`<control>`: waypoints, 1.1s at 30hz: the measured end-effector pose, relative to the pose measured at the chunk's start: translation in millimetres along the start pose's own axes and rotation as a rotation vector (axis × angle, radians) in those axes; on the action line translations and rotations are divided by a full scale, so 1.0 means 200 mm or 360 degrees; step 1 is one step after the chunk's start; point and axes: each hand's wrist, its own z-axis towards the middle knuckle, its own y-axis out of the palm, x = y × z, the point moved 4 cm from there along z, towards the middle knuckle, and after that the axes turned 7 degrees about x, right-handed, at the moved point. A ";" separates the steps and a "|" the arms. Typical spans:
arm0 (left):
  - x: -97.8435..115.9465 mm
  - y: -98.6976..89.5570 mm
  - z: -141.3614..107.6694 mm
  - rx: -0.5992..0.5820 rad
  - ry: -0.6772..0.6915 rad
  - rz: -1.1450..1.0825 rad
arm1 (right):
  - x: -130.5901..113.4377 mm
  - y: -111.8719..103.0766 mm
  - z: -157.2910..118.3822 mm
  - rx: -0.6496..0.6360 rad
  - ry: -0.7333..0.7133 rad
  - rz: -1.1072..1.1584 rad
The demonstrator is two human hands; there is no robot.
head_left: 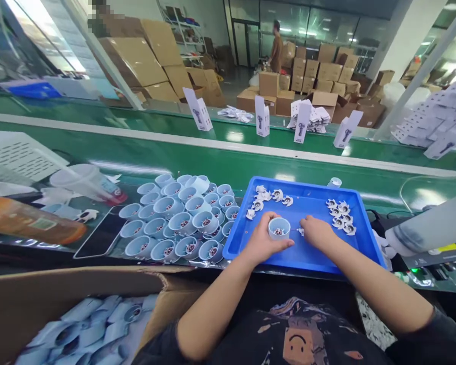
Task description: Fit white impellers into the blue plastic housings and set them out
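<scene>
My left hand (pixel 265 241) is wrapped round a light blue round housing (pixel 279 234), its open end up and a reddish-brown part visible inside. It is above the left middle of a blue tray (pixel 307 183). To its right, my right hand (pixel 316 232) is closed with the fingertips low over the tray. A small whitish bit shows at those fingertips, too hidden to name. Several white fan impellers (pixel 277 194) lie in the tray's back left. Another group of fan impellers (pixel 343 208), with dark centres, lies at its right side.
Left of the tray, many similar blue housings (pixel 167 205) are stacked closely. A cardboard box (pixel 99 276) at the front left contains more. A phone (pixel 101 235), a plastic cup (pixel 81 180) and an orange bottle (pixel 34 220) lie further left. Small white boxes (pixel 262 116) stand beyond the green belt.
</scene>
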 end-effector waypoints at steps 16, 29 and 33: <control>0.20 0.12 -0.09 -0.0239 0.0438 0.0551 | 0.19 -0.18 -0.38 0.0285 -0.0288 0.1985; 0.33 0.27 -0.17 -0.0153 0.1152 0.0942 | 0.08 -0.27 -0.58 0.1101 -0.0635 0.0946; 0.34 0.30 -0.18 -0.0101 0.1256 0.0915 | 0.07 -0.24 -0.54 0.1094 -0.0692 0.0893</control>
